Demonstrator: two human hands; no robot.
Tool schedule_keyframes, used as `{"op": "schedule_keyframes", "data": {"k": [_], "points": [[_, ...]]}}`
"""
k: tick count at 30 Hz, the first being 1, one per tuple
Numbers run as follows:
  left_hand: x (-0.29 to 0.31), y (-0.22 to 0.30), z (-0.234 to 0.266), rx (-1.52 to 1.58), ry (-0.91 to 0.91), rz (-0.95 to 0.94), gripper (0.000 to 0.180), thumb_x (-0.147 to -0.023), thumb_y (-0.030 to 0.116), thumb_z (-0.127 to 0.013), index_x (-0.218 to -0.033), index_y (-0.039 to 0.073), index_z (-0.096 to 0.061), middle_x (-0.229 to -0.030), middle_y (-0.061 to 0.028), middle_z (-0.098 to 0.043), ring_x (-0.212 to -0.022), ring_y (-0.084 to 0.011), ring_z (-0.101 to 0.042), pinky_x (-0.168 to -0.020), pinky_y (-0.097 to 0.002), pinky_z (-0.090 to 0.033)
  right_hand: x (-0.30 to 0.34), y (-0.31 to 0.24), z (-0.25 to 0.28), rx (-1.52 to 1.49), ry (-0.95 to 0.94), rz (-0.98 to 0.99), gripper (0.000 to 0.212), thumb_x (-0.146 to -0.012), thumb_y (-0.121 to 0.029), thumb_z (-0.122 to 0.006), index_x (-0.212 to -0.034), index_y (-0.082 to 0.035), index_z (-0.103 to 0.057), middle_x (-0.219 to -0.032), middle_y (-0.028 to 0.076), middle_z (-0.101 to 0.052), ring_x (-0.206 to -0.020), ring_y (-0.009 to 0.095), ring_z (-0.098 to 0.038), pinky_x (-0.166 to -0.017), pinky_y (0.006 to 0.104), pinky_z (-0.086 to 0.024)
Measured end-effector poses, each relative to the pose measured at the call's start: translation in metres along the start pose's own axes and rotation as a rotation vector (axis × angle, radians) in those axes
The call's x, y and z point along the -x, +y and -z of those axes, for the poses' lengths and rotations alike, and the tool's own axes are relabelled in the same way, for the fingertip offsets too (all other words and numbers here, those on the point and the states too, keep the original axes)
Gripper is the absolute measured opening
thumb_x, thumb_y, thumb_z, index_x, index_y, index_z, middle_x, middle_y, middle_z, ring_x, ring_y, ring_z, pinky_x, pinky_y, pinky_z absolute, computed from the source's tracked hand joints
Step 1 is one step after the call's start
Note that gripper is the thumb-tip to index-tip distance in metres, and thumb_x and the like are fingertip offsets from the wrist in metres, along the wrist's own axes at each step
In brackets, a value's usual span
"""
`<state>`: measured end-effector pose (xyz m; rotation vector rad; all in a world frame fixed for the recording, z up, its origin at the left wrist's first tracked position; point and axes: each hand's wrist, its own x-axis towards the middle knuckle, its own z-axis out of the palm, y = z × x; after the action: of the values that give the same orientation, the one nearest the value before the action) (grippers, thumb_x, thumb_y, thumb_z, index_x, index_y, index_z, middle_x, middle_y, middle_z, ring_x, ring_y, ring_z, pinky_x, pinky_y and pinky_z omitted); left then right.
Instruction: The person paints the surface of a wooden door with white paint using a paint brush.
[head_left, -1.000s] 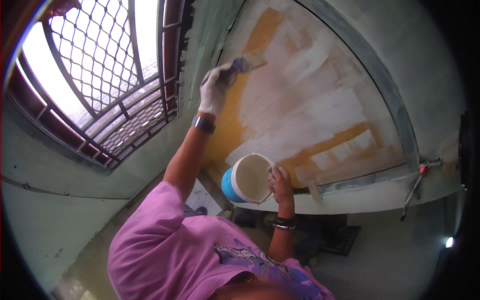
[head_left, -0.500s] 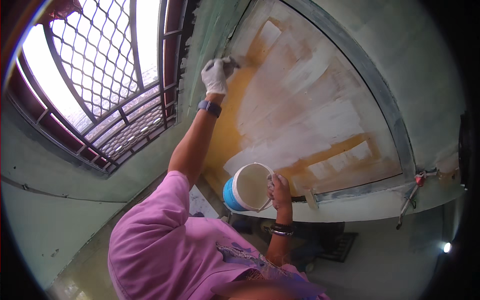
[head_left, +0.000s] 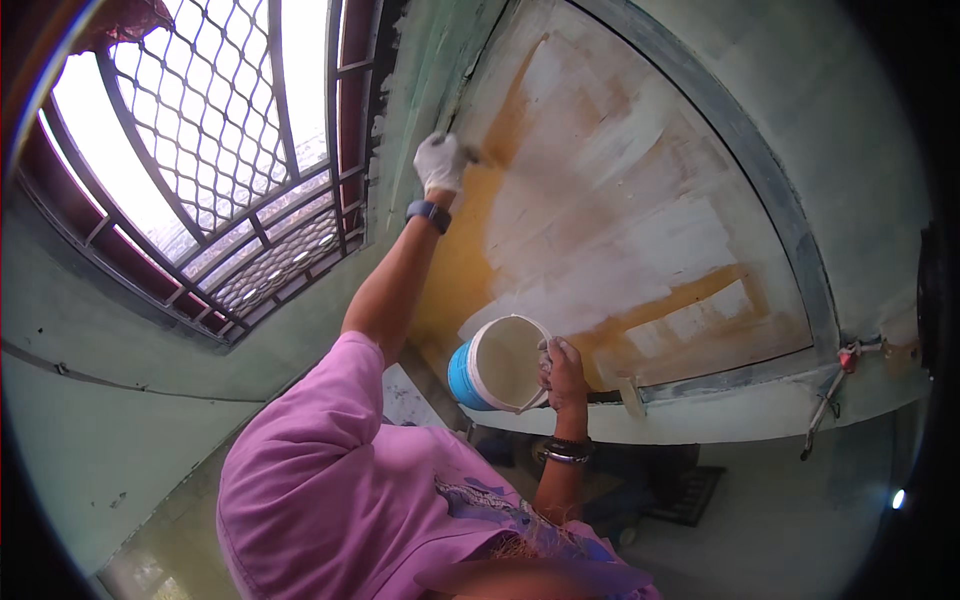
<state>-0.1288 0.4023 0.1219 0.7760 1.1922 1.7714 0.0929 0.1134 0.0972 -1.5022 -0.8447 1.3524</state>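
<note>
My left hand, in a white glove, is raised and closed around a small dark-tipped tool. The tool is blurred; it could be a paintbrush, but its kind is not clear. Its tip is at the orange strip along the left side of a large panel, which is streaked with whitish paint. Bare and smudged with paint, my right hand grips the rim and handle side of a white and blue bucket. The bucket is tilted, its mouth facing me, with a pale inside. Whether paint lies in it, I cannot tell.
A barred window with wire mesh fills the upper left. Grey framing borders the panel, and pale green wall surrounds both. At the right, a red-ended fitting hangs from the wall. Dark objects lie below.
My left hand has moved slightly down and right with the tool, along the orange strip. The view has shifted a little; the bucket stays in my right hand.
</note>
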Motion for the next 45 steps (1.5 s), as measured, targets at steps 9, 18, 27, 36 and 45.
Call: {"op": "schedule_keyframes", "data": {"k": [9,18,27,36,45], "points": [[-0.034,0.159,-0.078,0.756,-0.329,-0.38,0.016,-0.076,0.008,-0.051,-0.073,-0.002,-0.063,-0.069,-0.0107,-0.063,-0.06,-0.02,-0.061,-0.056,-0.0283,-0.05,-0.002,-0.004,0.0,-0.053,0.043,0.012,0.021,-0.09,-0.024,-0.044,-0.084,-0.005,-0.048,-0.053,-0.003,-0.035,-0.037,0.004,-0.028,-0.033,0.0189,-0.022],[-0.026,0.024,-0.022,-0.278,0.034,-0.151,0.022,-0.071,0.02,-0.051,-0.073,0.003,-0.065,-0.07,-0.015,-0.064,-0.065,-0.0258,-0.062,-0.063,-0.0315,-0.048,0.002,0.004,0.007,-0.051,0.105,0.008,0.019,-0.089,-0.024,-0.044,-0.083,-0.006,-0.048,-0.052,-0.004,-0.036,-0.037,0.004,-0.029,-0.034,0.0188,-0.022],[-0.052,0.178,-0.074,-0.472,0.123,-1.086,0.01,-0.073,0.009,-0.054,-0.068,0.008,-0.064,-0.067,-0.0087,-0.064,-0.053,-0.0163,-0.058,-0.052,-0.0267,-0.045,-0.002,0.004,0.006,-0.1,0.16,0.014,0.021,-0.089,-0.026,-0.045,-0.082,-0.007,-0.048,-0.052,-0.004,-0.035,-0.036,0.004,-0.028,-0.033,0.0194,-0.022],[-0.013,-0.062,0.024,0.007,0.032,0.082,0.017,-0.072,0.01,-0.05,-0.065,0.0,-0.062,-0.064,-0.0107,-0.064,-0.057,-0.0163,-0.059,-0.055,-0.0265,-0.047,-0.009,0.014,-0.002,-0.067,0.113,-0.05,0.022,-0.089,-0.027,-0.045,-0.083,-0.007,-0.049,-0.052,-0.004,-0.036,-0.037,0.004,-0.029,-0.034,0.0194,-0.022],[-0.044,0.126,-0.065,0.403,-0.316,-0.446,0.008,-0.074,0.006,-0.06,-0.077,-0.001,-0.063,-0.074,-0.008,-0.065,-0.063,-0.0151,-0.06,-0.059,-0.0261,-0.047,0.002,-0.01,-0.018,0.032,0.169,-0.013,0.025,-0.091,-0.027,-0.041,-0.082,-0.005,-0.05,-0.054,-0.004,-0.037,-0.039,0.004,-0.032,-0.036,0.02,-0.025]]}}
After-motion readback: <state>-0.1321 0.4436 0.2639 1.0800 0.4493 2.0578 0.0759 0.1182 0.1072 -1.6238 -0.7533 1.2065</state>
